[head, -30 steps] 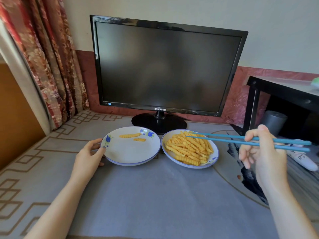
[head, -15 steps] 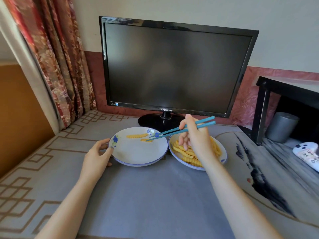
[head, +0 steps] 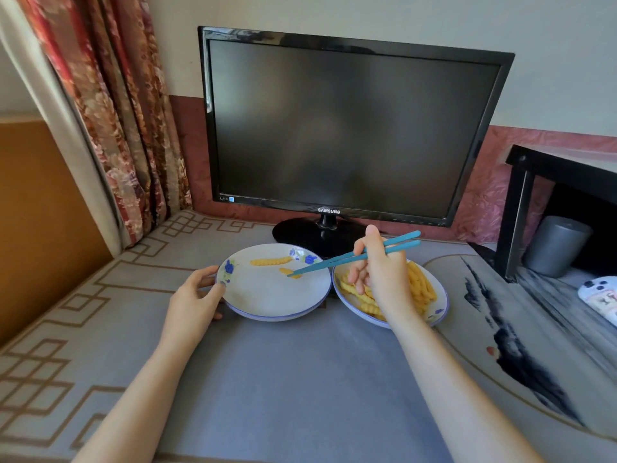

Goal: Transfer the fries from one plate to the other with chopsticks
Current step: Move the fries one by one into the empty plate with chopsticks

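Your table (head: 300, 379), spread with a grey cloth bordered in a brown key pattern, fills the lower half of the frame. Behind it at centre stands a dark monitor (head: 350, 128) on a round black foot. A flowered curtain (head: 117, 111) hangs at upper left and a black stand (head: 521, 208) sits at the right edge.

Two white plates with blue flowers lie side by side just in front of the monitor's foot, their rims touching or very nearly so. The right plate (head: 440, 305) carries the heap of crinkle-cut fries (head: 420, 285). The left plate (head: 267, 295) holds only two — a longer fry (head: 271, 261) near its far rim and a shorter fry (head: 289, 271) closer to its middle.

Your left hand (head: 193, 302) grips the left plate's left rim, thumb on top and fingers curled against the edge. Your right hand (head: 384, 272) hovers over the right plate, fingers clamped round the blue chopsticks (head: 334, 262). They slant down to the left, across onto the left plate. Their tips are together and meet the shorter fry — whether they pinch it or merely touch it cannot be told.
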Available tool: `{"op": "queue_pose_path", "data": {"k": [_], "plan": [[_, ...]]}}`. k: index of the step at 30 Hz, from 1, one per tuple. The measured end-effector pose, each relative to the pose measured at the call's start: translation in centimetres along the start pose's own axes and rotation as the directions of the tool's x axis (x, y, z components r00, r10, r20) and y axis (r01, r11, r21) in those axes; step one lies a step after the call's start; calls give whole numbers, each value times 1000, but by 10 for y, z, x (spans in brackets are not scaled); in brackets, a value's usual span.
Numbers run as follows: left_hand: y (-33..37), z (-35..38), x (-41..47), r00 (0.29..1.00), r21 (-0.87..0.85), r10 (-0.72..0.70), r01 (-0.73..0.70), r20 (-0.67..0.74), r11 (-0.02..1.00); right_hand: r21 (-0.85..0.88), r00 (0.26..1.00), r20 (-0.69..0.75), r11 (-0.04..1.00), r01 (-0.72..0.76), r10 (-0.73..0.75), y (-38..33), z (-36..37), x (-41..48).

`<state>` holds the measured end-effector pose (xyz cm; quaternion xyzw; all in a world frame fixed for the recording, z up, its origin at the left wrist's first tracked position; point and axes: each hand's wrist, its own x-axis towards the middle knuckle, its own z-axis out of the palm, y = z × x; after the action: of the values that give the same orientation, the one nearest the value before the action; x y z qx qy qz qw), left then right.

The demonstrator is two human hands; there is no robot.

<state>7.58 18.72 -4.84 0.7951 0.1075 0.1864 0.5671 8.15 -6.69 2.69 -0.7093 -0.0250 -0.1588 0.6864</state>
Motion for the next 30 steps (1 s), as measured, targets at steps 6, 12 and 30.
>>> {"op": "queue_pose_path", "data": {"k": [6,12,30], "plan": [[0,1,1,1000,-4,5,-5,-3,1000,17,998,-56,1000,24,-23,-14,-16,-6],[-1,1,1,1000,-7,4,-4,0,1000,51,975,-191,990,128,-116,-40,-60,-19],[-2,0,2,1000,-1,-1,1,8,1000,-42,943,-289,986,161,-166,-36,-138,-47]]}}
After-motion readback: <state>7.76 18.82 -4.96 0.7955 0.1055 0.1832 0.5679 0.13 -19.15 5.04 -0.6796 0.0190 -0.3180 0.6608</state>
